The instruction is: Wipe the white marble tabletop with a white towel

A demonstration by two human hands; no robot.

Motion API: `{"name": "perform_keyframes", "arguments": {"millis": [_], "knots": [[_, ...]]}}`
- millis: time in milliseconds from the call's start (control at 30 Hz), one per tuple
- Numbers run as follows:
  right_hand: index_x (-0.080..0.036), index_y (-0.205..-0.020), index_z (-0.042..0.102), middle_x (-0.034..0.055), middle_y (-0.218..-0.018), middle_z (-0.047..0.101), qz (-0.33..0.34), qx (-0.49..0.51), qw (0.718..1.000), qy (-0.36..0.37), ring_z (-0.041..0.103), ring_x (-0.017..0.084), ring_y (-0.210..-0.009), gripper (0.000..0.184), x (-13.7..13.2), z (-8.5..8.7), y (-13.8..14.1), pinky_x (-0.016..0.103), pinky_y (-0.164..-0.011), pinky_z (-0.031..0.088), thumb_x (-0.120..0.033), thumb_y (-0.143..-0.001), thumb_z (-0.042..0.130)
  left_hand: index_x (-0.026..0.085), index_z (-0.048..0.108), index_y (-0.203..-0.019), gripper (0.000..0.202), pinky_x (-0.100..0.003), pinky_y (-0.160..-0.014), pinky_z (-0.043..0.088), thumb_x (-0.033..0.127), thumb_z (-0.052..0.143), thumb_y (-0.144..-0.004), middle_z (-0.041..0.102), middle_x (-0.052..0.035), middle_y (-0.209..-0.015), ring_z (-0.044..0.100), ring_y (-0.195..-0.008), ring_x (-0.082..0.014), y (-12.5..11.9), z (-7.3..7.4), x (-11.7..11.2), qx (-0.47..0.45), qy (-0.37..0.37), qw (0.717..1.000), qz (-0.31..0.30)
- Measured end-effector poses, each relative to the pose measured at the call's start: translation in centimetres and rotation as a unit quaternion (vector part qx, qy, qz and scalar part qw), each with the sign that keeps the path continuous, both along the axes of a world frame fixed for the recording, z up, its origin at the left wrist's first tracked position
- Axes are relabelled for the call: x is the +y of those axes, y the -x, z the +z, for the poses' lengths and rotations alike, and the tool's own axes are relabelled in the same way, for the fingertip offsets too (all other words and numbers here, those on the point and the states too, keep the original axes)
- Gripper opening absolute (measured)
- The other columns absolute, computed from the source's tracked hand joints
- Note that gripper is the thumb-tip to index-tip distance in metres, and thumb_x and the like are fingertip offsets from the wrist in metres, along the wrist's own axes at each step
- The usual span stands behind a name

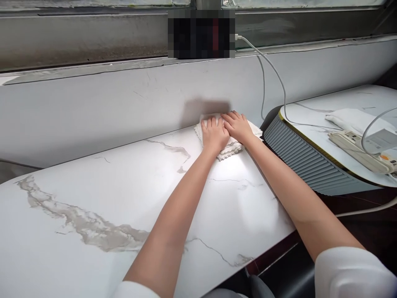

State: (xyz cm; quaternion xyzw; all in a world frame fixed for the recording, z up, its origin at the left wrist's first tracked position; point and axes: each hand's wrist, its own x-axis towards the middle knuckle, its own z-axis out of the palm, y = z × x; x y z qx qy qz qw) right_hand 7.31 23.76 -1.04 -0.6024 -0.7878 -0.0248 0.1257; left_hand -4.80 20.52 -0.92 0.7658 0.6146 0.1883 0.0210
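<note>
A folded white cloth (230, 150) with wavy edges lies on the white marble-patterned table (118, 194), at its far edge by the wall. My left hand (214, 135) is flat on the cloth with its fingers stretched forward. Beside it, my right hand (238, 126) presses on the cloth too, fingers extended and slanting left. The two hands touch near the left thumb. Both arms reach far out across the table, and parts of the cloth are hidden under the hands.
A low white wall (93, 107) runs behind the table. On the ledge above stands a dark, pixelated object (201, 37) with a white cable (276, 72). At right, a second table with a ribbed side (307, 155) carries a power strip (361, 151) and a white bundle (356, 118).
</note>
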Motion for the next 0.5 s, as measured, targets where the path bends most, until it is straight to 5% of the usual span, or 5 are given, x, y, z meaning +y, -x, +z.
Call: {"name": "perform_keyframes", "arguments": {"millis": [167, 500], "knots": [[-0.019, -0.155, 0.036, 0.0108, -0.162, 0.034, 0.055, -0.013, 0.998, 0.017, 0.024, 0.030, -0.151, 0.057, -3.1, -0.5, -1.4, 0.062, -0.120, 0.016, -0.030, -0.101, 0.020, 0.013, 0.039, -0.152, 0.054, -0.050, -0.126, 0.012, 0.029, 0.027, -0.102, 0.038, -0.0133, -0.160, 0.029, -0.151, -0.0252, -0.2, 0.3, -2.9, 0.013, 0.026, 1.000, 0.000], [-0.019, -0.150, 0.042, 0.0103, -0.158, 0.041, 0.033, -0.002, 0.999, -0.003, 0.029, 0.027, -0.149, 0.057, -13.4, -0.7, -3.2, 0.057, -0.122, 0.019, -0.036, -0.101, 0.018, 0.010, 0.039, -0.152, 0.054, -0.053, -0.124, 0.015, 0.030, 0.028, -0.103, 0.038, -0.0190, -0.159, 0.030, -0.150, -0.0290, -1.4, 0.3, -12.0, 0.023, 0.017, 0.999, -0.037]]}}
